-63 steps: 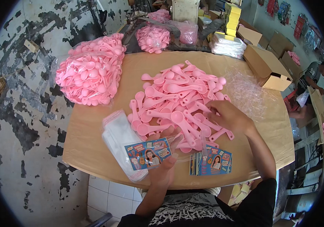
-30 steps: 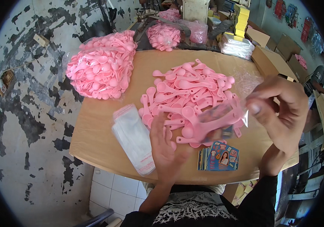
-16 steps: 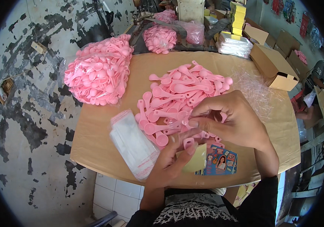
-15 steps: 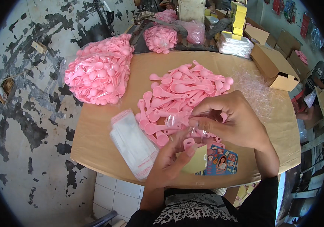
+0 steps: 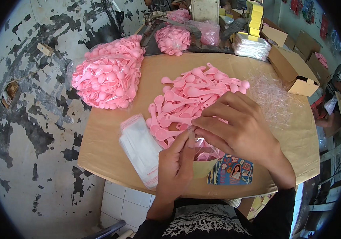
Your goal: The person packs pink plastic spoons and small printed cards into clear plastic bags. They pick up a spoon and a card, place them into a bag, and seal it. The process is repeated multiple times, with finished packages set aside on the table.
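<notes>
My left hand and my right hand meet over the front of the table, thumbs and fingertips pinched together at the top edge of a small clear plastic bag. The bag hangs below my fingers, with pink plastic spoons showing through it. A pale yellow card is at its lower part; whether it lies inside or behind cannot be told. Just beyond my hands spreads a loose heap of pink spoons. Printed blue cards lie below my right hand, and a stack of clear flat bags lies left of my left hand.
A large bag full of pink spoons stands at the table's back left. Crumpled clear plastic strips lie on the right, near an open cardboard box. Smaller spoon bags and stacked yellow boxes are behind the table.
My hands have come together at the bag's top edge; the left thumb now points up against the right fingertips. The bag has moved lower, and the view has shifted slightly.
</notes>
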